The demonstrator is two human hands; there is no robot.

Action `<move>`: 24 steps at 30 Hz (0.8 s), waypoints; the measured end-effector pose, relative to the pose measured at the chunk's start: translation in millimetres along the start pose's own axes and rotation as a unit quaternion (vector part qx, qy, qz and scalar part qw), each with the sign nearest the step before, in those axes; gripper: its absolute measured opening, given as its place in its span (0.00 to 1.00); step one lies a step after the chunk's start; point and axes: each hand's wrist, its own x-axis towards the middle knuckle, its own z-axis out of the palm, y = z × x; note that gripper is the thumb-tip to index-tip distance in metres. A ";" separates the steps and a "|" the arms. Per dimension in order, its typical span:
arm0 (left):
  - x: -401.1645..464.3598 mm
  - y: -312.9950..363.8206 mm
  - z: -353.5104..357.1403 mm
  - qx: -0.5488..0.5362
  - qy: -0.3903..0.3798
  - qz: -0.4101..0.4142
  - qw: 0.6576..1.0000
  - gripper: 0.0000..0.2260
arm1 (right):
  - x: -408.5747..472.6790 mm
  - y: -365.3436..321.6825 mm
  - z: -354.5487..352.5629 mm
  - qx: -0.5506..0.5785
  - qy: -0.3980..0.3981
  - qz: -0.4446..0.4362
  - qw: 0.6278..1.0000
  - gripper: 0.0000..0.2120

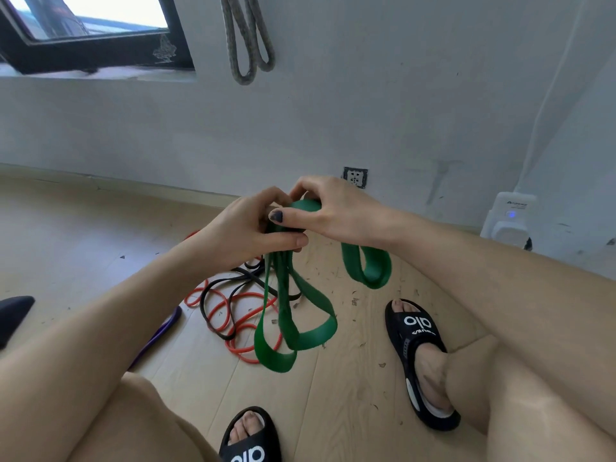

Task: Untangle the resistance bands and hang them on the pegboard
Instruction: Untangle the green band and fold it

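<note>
both hands pinch the green band [293,315] at one bunched knot in front of me, left hand [246,228] and right hand [330,208] touching, fingers curled tight on the rubber. its loops hang straight down from my grip toward the floor [83,235], one shorter loop off to the right. below and left of the grip lie the red band [233,316] and black band [213,291], tangled, nearer my left hand.

A wide green resistance band [293,315] hangs in several twisted loops above the floor. Thin red band [233,315] and black band [230,285] lie tangled below; a purple band [160,331] lies beside them.
</note>
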 end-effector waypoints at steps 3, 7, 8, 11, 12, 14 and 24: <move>-0.5 -1.0 6.6 -0.005 -0.013 0.003 1.000 0.19 | 0.9 -2.2 -0.8 0.031 0.037 -0.010 0.999 0.20; 1.8 -6.6 14.6 -0.019 -0.041 -0.007 0.999 0.18 | 1.9 -6.5 -5.6 0.040 0.082 -0.018 0.996 0.21; 1.9 -8.2 15.0 -0.030 -0.039 -0.009 0.999 0.18 | 1.9 -6.8 -7.9 0.033 0.089 -0.021 0.995 0.20; 1.6 -11.5 12.5 -0.056 -0.039 -0.011 0.998 0.20 | -0.2 -5.9 -14.3 0.020 0.085 -0.025 0.996 0.17; 1.4 -11.3 11.5 -0.059 -0.042 -0.008 0.997 0.21 | -0.9 -5.1 -15.9 0.018 0.082 -0.025 0.996 0.16; 0.9 -10.5 10.3 -0.069 -0.050 -0.003 0.996 0.23 | -1.2 -3.7 -17.8 0.016 0.084 -0.026 0.996 0.16; 4.0 -8.6 14.3 0.048 -0.057 0.020 0.997 0.18 | 0.3 -0.6 -14.6 0.003 0.092 -0.030 0.995 0.18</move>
